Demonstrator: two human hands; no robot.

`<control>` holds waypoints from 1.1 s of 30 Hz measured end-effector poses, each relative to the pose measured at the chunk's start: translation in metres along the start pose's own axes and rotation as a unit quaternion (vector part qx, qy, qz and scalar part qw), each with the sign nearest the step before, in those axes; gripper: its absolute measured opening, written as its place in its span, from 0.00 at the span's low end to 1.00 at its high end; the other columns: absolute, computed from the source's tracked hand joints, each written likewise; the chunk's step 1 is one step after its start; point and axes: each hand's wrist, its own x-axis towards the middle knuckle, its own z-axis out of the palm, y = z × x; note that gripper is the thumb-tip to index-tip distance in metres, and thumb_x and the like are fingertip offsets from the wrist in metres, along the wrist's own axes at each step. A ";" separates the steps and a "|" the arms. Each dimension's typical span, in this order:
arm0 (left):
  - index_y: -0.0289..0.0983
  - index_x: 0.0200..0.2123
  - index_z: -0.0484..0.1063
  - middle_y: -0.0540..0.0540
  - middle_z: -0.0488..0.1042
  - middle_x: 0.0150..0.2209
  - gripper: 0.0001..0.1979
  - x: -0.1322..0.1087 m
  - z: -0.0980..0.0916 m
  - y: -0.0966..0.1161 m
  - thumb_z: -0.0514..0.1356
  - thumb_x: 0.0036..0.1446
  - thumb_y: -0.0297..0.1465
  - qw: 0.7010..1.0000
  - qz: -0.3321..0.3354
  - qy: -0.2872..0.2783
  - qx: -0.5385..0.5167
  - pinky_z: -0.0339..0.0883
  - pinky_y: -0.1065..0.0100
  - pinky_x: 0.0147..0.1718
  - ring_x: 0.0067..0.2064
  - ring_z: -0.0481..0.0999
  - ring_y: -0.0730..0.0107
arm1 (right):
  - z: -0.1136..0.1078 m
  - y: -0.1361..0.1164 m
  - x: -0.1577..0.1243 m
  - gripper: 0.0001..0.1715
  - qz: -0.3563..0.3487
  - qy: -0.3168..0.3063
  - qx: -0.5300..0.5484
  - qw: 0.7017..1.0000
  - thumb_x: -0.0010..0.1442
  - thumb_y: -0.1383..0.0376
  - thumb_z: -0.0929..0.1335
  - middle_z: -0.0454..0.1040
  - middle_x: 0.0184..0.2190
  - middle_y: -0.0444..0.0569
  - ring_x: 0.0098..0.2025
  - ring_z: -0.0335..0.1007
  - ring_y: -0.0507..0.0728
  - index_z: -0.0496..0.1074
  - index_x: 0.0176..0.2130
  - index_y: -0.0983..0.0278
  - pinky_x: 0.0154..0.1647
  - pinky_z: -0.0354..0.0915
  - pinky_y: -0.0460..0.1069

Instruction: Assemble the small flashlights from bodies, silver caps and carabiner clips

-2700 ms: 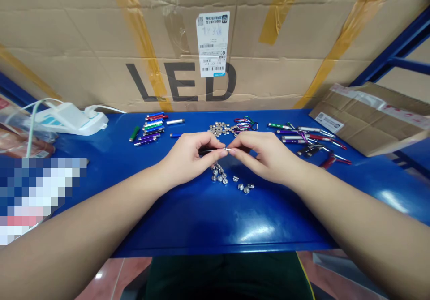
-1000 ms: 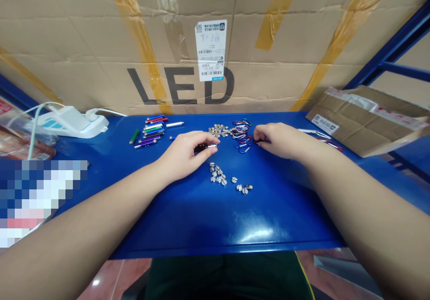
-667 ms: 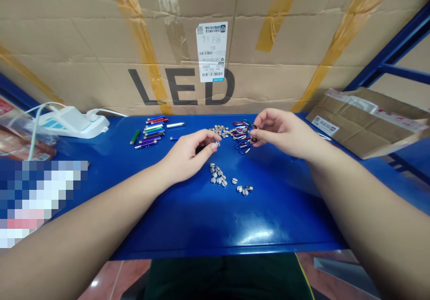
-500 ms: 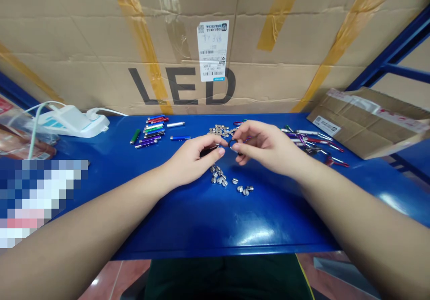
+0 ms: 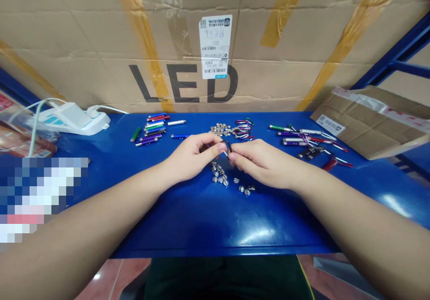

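My left hand (image 5: 195, 156) is closed, thumb against forefinger, around a small black flashlight that the fingers almost wholly hide. My right hand (image 5: 258, 159) pinches a black carabiner (image 5: 230, 146), its loop meeting the left fingertips. Just below the hands lie several silver end caps (image 5: 220, 174), with a few more (image 5: 247, 190) to their right. Behind the hands are a cluster of round button cells (image 5: 220, 129) and a pile of coloured carabiners (image 5: 244, 130).
Coloured flashlight tubes (image 5: 152, 130) lie at the left; flashlights with carabiners attached (image 5: 309, 141) are at the right. A white power strip (image 5: 75, 118) stands far left and a small carton (image 5: 376, 121) far right. A large cardboard box (image 5: 134, 45) backs the blue table (image 5: 201, 219).
My right hand has turned and closed in on the left, bringing the black carabiner to the left fingertips. The carabiner pile behind shows more now. The view has shifted slightly.
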 end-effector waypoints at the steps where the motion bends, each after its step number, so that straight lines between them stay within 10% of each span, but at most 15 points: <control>1: 0.36 0.34 0.75 0.51 0.70 0.27 0.18 0.000 0.000 0.001 0.61 0.66 0.45 1.000 -0.003 0.005 -0.009 0.59 0.71 0.27 0.27 0.64 0.75 | 0.001 -0.001 0.000 0.21 -0.002 0.000 -0.016 1.000 0.74 0.57 0.58 0.67 0.25 0.44 0.27 0.61 0.52 0.64 0.31 0.62 0.32 0.57 0.49; 15: 0.35 0.44 0.68 0.51 0.72 0.28 0.16 -0.001 0.006 0.005 0.69 0.56 0.31 0.930 -0.176 0.017 -0.321 0.51 0.78 0.20 0.23 0.61 0.82 | 0.019 0.016 0.010 0.19 0.052 0.181 -0.011 0.982 0.72 0.61 0.59 0.59 0.23 0.41 0.26 0.55 0.52 0.58 0.28 0.60 0.30 0.53 0.49; 33: 0.33 0.41 0.70 0.52 0.72 0.27 0.22 0.000 0.003 -0.002 0.74 0.53 0.39 0.942 -0.144 -0.020 -0.303 0.54 0.78 0.20 0.21 0.60 0.85 | 0.021 0.014 0.011 0.16 0.002 0.041 0.075 0.996 0.72 0.59 0.58 0.68 0.29 0.43 0.30 0.61 0.53 0.68 0.37 0.62 0.36 0.60 0.50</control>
